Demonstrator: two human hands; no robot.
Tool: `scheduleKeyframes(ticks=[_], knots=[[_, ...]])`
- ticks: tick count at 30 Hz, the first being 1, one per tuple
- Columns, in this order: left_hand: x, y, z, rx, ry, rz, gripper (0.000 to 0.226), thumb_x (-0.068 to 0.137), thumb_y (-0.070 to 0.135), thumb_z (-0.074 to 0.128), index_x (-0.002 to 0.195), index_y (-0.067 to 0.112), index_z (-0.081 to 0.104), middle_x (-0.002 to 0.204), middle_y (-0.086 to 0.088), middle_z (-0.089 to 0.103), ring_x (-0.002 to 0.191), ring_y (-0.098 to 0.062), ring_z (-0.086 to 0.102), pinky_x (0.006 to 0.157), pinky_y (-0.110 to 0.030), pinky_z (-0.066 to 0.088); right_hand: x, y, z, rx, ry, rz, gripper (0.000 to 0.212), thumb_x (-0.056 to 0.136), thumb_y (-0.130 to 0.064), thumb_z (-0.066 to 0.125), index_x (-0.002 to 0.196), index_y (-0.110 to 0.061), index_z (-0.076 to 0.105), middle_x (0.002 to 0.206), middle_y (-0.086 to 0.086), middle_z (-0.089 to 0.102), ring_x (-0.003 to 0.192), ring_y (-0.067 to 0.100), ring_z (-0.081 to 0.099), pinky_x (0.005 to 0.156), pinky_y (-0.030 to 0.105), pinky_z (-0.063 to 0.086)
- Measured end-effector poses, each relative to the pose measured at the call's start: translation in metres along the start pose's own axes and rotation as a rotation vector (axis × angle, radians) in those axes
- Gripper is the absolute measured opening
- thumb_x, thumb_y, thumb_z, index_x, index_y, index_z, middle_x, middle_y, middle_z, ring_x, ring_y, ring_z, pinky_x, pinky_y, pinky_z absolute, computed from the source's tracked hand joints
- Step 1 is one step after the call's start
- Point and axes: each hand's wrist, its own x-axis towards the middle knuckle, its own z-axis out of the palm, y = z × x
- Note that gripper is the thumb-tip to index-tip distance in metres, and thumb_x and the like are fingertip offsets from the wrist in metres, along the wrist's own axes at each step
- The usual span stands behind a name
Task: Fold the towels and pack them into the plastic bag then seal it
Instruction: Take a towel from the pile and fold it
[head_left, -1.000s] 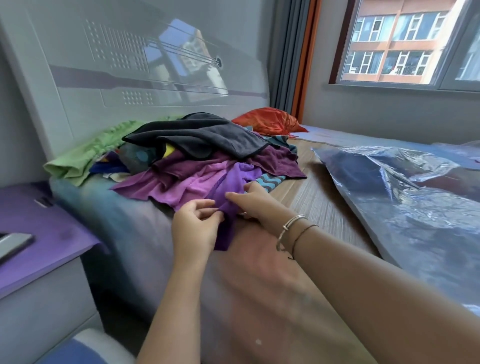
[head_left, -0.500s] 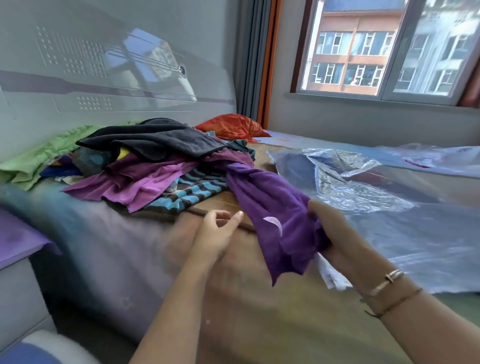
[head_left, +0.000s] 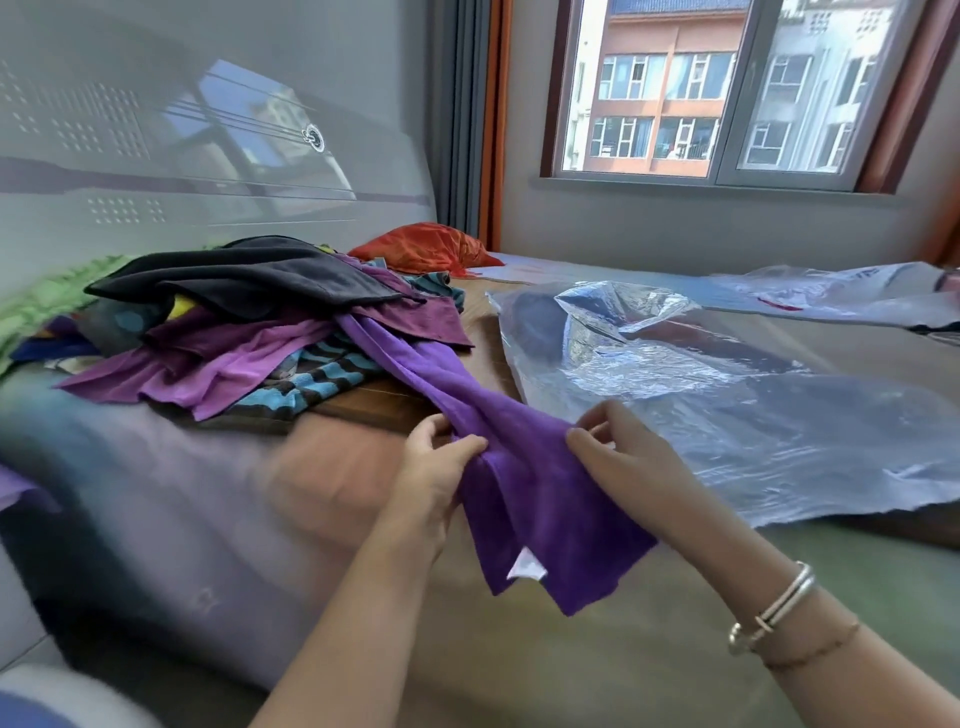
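Both hands hold one purple towel (head_left: 524, 467) — soft, plush microfibre with a small white label (head_left: 525, 566) near its lower edge. The left hand (head_left: 434, 467) has thumb and fingers curled round a bunched fold of it; the right hand (head_left: 618, 452) pinches its upper edge between thumb and fingertips. The towel's far end trails back into the heap of towels (head_left: 249, 332) on the bed (head_left: 649, 649) — dark grey, magenta, blue-and-black striped and green cloth lying crumpled together. Just right of the purple towel lies the plastic bag (head_left: 727, 395), clear, glossy and creased, flat on the bed. Metal bangles (head_left: 779, 608) circle the right wrist.
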Motion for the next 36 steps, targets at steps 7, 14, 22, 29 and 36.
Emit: scheduleKeyframes(ticks=[7, 14, 22, 29, 36], knots=[[-0.031, -0.004, 0.005, 0.474, -0.462, 0.092, 0.037, 0.075, -0.002, 0.076, 0.111, 0.005, 0.067, 0.086, -0.003, 0.059, 0.075, -0.01, 0.05, 0.072, -0.019, 0.046, 0.013, -0.009, 0.015, 0.056, -0.001, -0.103, 0.021, 0.087, -0.036, 0.064, 0.103, -0.027, 0.054, 0.116, 0.0, 0.059, 0.108, 0.016, 0.058, 0.098, 0.036, 0.044], [-0.031, 0.0, -0.014, 0.63, -0.462, -0.096, 0.023, 0.091, -0.001, 0.049, 0.081, 0.017, 0.06, 0.078, 0.0, 0.06, 0.063, -0.004, 0.057, 0.076, -0.025, 0.04, 0.026, 0.011, 0.034, -0.101, -0.095, -0.038, 0.02, 0.081, -0.017, 0.068, 0.1, -0.016, 0.063, 0.099, 0.006, 0.063, 0.093, 0.022, 0.061, 0.079, 0.027, 0.046], [-0.014, -0.007, -0.02, 0.238, -0.147, -0.125, 0.018, 0.093, -0.002, 0.054, 0.099, 0.014, 0.05, 0.092, -0.005, 0.067, 0.058, -0.01, 0.068, 0.073, -0.029, 0.053, 0.021, 0.009, 0.048, -0.403, 0.07, -0.29, 0.031, 0.081, -0.007, 0.054, 0.108, -0.023, 0.056, 0.102, 0.0, 0.04, 0.106, 0.025, 0.041, 0.092, 0.032, 0.037], [0.001, -0.009, -0.016, 0.189, -0.158, -0.014, 0.046, 0.089, -0.016, 0.043, 0.104, 0.022, 0.064, 0.07, 0.016, 0.072, 0.07, -0.011, 0.06, 0.068, -0.023, 0.048, 0.019, 0.008, 0.053, -0.314, -0.015, -0.22, 0.038, 0.079, -0.061, 0.06, 0.088, -0.025, 0.053, 0.086, -0.007, 0.054, 0.081, 0.013, 0.053, 0.069, 0.028, 0.038], [0.008, -0.012, -0.019, 0.206, -0.162, -0.029, 0.046, 0.091, -0.014, 0.043, 0.122, 0.014, 0.063, 0.094, 0.01, 0.067, 0.044, 0.002, 0.035, 0.05, -0.015, 0.028, 0.018, 0.007, 0.05, -0.283, 0.032, -0.201, 0.009, 0.081, -0.025, 0.06, 0.08, -0.021, 0.052, 0.083, -0.002, 0.059, 0.081, 0.02, 0.057, 0.064, 0.029, 0.037]])
